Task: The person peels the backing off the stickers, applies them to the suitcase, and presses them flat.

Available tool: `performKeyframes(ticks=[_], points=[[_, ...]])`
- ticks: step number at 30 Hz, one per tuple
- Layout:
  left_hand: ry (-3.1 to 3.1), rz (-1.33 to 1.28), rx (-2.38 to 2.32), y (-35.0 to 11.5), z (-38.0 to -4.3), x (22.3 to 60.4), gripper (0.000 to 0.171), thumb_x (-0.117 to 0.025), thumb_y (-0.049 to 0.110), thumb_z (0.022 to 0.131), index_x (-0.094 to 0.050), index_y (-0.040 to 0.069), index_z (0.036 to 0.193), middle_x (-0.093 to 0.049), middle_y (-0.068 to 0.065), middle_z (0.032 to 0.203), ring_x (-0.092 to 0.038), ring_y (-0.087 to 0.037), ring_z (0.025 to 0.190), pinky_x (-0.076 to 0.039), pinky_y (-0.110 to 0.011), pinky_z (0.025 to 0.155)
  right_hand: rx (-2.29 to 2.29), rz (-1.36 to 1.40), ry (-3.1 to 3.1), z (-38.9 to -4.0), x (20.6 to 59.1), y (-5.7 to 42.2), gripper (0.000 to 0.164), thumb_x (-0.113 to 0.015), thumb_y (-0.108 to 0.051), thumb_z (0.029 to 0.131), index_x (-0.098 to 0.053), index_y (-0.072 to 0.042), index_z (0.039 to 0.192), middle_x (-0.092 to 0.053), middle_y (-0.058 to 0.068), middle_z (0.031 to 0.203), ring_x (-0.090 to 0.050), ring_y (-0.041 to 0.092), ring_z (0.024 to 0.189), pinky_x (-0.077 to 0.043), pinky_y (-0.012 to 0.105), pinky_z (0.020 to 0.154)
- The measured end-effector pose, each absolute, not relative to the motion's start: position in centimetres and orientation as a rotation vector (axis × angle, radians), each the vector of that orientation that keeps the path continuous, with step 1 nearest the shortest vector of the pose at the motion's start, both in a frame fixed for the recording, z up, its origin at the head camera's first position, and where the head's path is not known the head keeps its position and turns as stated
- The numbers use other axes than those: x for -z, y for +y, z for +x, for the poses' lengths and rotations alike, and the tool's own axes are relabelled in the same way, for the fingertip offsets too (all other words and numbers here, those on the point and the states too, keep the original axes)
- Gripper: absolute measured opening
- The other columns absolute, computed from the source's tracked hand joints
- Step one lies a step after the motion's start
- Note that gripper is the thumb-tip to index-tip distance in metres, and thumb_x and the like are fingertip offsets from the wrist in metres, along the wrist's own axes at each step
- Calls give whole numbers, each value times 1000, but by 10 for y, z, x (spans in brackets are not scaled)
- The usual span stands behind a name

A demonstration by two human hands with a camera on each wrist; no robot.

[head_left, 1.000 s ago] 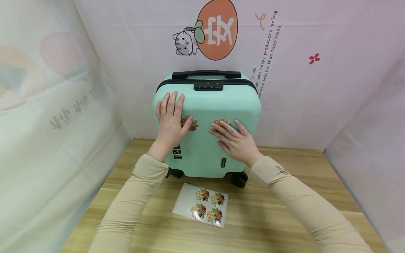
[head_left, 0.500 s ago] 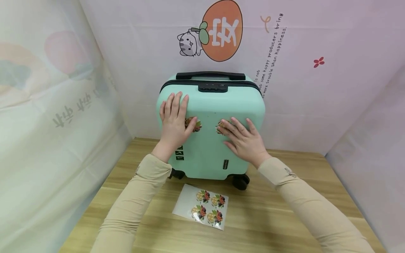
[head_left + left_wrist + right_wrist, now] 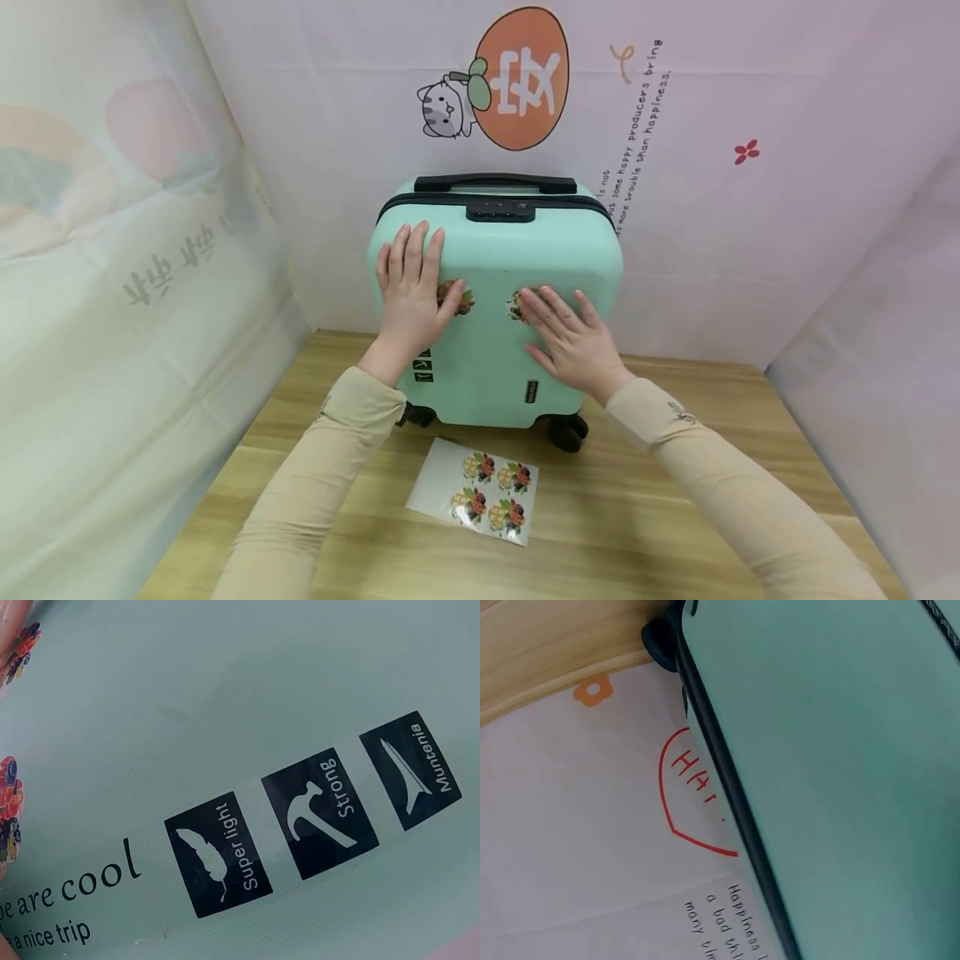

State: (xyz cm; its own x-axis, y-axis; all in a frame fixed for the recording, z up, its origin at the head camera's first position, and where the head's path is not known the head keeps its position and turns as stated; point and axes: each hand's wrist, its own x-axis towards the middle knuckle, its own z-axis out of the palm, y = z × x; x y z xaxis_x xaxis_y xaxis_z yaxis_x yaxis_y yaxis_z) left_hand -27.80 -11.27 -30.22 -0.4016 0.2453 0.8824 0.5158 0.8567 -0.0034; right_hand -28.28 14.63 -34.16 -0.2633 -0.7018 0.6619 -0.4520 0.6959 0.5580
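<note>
A mint-green suitcase [image 3: 480,358] stands upright on the wooden table, its black handle [image 3: 495,181] and combination lock on top. My left hand [image 3: 411,304] lies with straight fingers on the suitcase's upper left front, the thumb over part of a fruit sticker [image 3: 465,302]. On the right half, my right hand [image 3: 573,337] rests with extended fingers, the fingertips at the edge of a second fruit sticker [image 3: 516,307]. The left wrist view shows the printed "Strong" label [image 3: 321,814] on the suitcase front. Only bare suitcase shell [image 3: 840,787] and its black seam fill the right wrist view's right side.
A sheet of fruit stickers [image 3: 433,483], with several still on it, lies on the wooden table [image 3: 645,517] before the suitcase. Black wheels [image 3: 567,433] carry the suitcase. A printed white cloth [image 3: 697,275] hangs behind and at both sides.
My right hand has shifted slightly right and its fingertips uncover more of the right sticker. The left hand stays in place on the suitcase. The head view has moved a little.
</note>
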Motion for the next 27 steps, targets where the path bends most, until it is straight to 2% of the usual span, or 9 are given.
performKeyframes(ticks=[5, 8, 16, 22, 27], points=[[-2016, -562, 306, -112, -278, 300, 62, -50, 35, 95, -28, 5, 145, -25, -18, 150, -15, -35, 140, -8, -53, 113, 411, 978, -1866, -286, 346, 136, 69, -29, -52, 99, -3, -18, 153, 13, -5, 158, 12, 12, 146, -2, 38, 120], [-2021, -564, 318, -112, -276, 302, 63, -51, 34, 95, -28, 5, 145, -25, -18, 149, -16, -36, 139, -8, -53, 112, 485, 992, -1850, -287, 346, 134, 73, -34, -53, 97, -2, -20, 153, 14, -5, 158, 13, 13, 145, -4, 37, 120], [-2000, -574, 346, -114, -275, 300, 62, -52, 33, 94, -29, 5, 145, -25, -17, 150, -15, -35, 140, -8, -53, 113, 398, 890, -1832, -288, 332, 141, 65, -23, -51, 101, -3, -18, 153, 13, -6, 158, 11, 10, 146, 4, 35, 119], [-2002, -559, 312, -113, -275, 300, 62, -49, 35, 95, -28, 5, 145, -25, -18, 150, -15, -35, 140, -9, -54, 111, 358, 876, -1815, -287, 335, 144, 66, -21, -52, 100, 0, -17, 153, 14, -5, 158, 11, 11, 146, 6, 34, 119], [-1986, -558, 291, -113, -275, 301, 62, -48, 36, 95, -28, 5, 144, -26, -18, 149, -17, -36, 139, -10, -54, 111, 466, 964, -1829, -284, 345, 143, 65, -26, -51, 100, -2, -21, 153, 13, -4, 158, 13, 12, 145, 3, 36, 120]])
